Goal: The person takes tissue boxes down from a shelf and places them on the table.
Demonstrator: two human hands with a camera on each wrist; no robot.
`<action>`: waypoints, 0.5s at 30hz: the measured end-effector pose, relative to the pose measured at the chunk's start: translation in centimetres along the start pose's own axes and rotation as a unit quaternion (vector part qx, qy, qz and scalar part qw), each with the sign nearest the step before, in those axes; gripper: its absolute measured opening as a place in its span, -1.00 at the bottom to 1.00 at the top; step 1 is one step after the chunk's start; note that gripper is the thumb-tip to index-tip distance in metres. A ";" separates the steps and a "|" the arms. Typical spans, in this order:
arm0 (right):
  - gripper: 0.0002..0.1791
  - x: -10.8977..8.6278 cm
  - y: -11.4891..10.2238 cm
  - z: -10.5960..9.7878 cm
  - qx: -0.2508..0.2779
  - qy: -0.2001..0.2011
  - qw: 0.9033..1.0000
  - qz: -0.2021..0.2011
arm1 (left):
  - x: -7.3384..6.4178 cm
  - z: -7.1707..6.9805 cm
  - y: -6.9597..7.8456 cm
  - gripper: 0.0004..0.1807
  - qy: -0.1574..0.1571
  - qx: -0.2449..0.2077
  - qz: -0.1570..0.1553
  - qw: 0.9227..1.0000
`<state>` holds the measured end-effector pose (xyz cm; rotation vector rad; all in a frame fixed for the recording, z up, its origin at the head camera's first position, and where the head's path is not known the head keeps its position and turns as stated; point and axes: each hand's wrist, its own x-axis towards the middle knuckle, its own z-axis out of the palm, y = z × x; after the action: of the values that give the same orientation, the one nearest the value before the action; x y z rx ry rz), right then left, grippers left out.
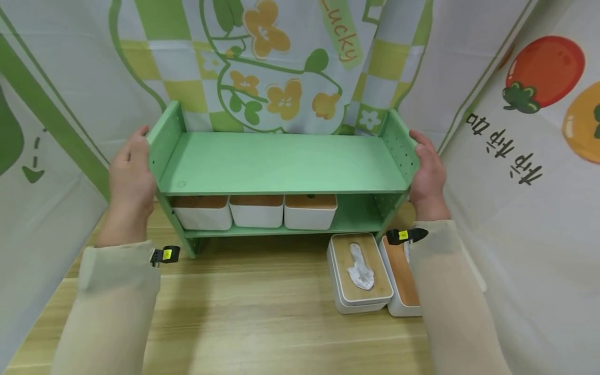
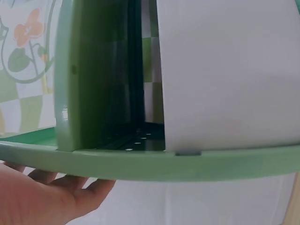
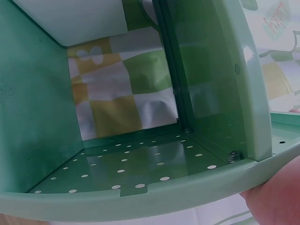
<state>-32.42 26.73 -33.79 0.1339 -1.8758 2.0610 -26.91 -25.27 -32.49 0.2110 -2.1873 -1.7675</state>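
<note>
A green two-tier shelf [image 1: 281, 161] stands before me, its side panels rising above the top board. My left hand [image 1: 133, 179] lies against the outside of the left panel. In the left wrist view, the left fingers [image 2: 70, 187] extend along the panel's outer face below its front edge. On the opposite side, my right hand [image 1: 428, 174] rests against the outer face of the right panel, fingertips near its upper edge. Only part of the right hand [image 3: 276, 194] shows in the right wrist view. Three white bins [image 1: 257, 214] with wood-coloured tops sit on the lower tier.
On the wood-grain surface [image 1: 253, 307], a white tissue box [image 1: 344, 297] with a wooden lid and protruding tissue stands below the shelf's right end. A second white box [image 1: 400, 271] is beside it, partly behind my right forearm. Printed curtains [image 1: 290, 67] surround the shelf.
</note>
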 end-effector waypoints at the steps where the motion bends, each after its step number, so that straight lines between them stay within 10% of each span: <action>1: -0.54 0.0 0.1 0.0 0.002 0.000 1.000 0.000 | -0.3 -0.1 0.1 -0.47 0.006 -0.002 0.003 1.000; 9: -0.51 0.2 0.3 -0.1 0.035 -0.010 0.999 -0.003 | -2.6 -0.7 1.3 -0.46 0.096 0.059 0.134 0.984; 15: -0.52 0.2 0.2 0.0 0.041 -0.006 0.999 0.002 | -4.3 1.0 2.1 -0.39 0.218 0.104 0.346 0.907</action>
<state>-32.63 26.71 -33.92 0.1641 -1.8007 2.1443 -23.07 -22.58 -31.31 -0.1129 -1.7969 -0.9840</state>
